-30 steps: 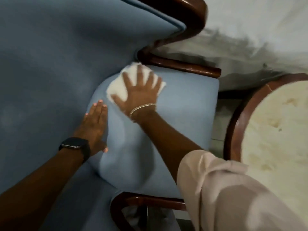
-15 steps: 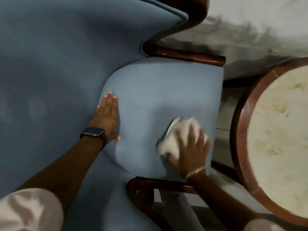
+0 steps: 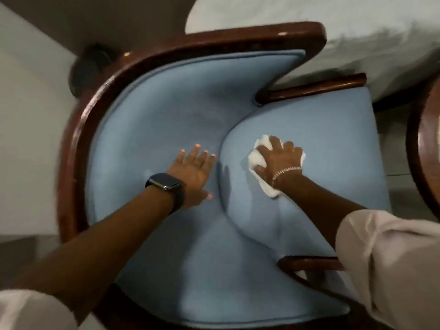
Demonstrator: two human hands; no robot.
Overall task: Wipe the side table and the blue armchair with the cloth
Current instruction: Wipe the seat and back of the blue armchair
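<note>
The blue armchair with a dark wood frame fills the view, seen from above. My right hand presses a white cloth flat onto the seat cushion, near its rounded back edge. The cloth shows on both sides of the hand and under the wrist. My left hand, wearing a black watch, rests flat with fingers spread on the backrest padding beside the seat, holding nothing. Only a curved wooden rim of the side table shows at the right edge.
A white-covered bed lies beyond the chair at the top right. Wooden armrests run along the seat's far and near sides. A pale wall is to the left, and a dark round object sits behind the chair's back.
My right hand has swept the cloth from the seat's near right part back toward its rounded back edge. The view has pulled back, showing the whole chair. My left hand stays on the backrest.
</note>
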